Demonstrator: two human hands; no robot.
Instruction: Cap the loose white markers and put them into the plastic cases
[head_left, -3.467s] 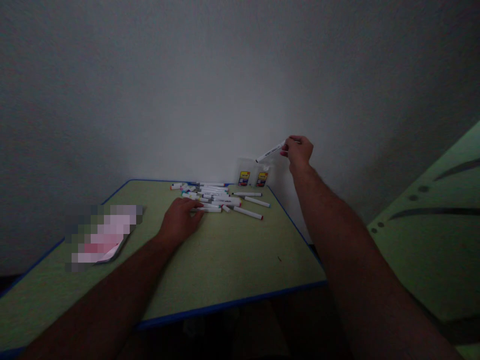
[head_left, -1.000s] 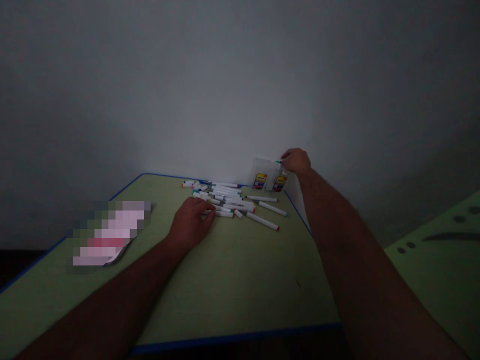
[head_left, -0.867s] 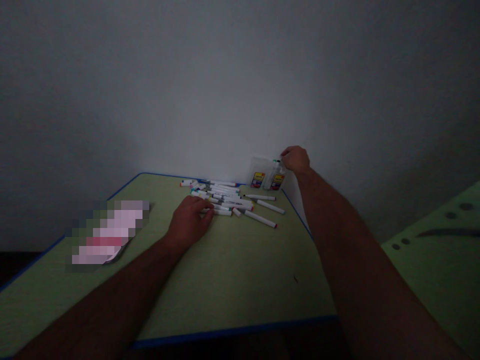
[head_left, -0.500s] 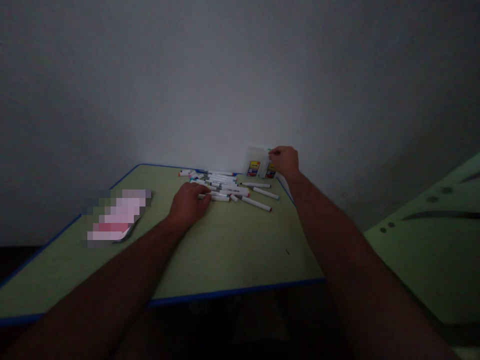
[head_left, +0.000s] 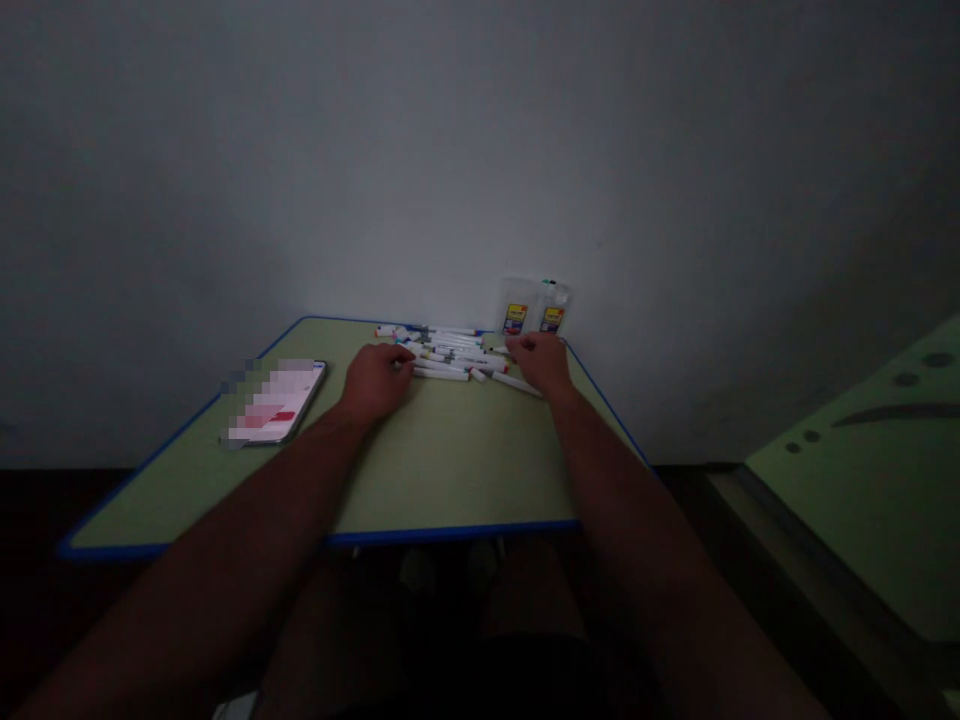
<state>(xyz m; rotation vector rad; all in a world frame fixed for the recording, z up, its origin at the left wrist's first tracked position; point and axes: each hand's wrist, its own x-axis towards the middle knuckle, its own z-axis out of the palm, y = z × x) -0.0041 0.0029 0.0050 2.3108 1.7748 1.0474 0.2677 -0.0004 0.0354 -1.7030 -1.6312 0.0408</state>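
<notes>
A loose pile of white markers [head_left: 457,343] with coloured ends lies at the table's far edge. My left hand [head_left: 376,383] rests at the left side of the pile, fingers curled by the end of a front marker [head_left: 442,375]; a small pale bit shows between them, too hidden to name. At the right side, my right hand [head_left: 544,362] pinches a marker [head_left: 498,350] lying there, covering its right part. Behind that hand stands a clear plastic case [head_left: 519,292] with yellow labels, and markers stand upright in its right part.
A phone [head_left: 300,400] with a lit, partly blurred screen lies on the left of the green table [head_left: 450,460], which has a blue edge. The grey wall [head_left: 420,180] rises right behind. A light green panel [head_left: 885,500] stands to the right.
My right hand has come down from the top of the clear case to the markers in front of it. A marker now stands in the case there. My left hand stays at the pile.
</notes>
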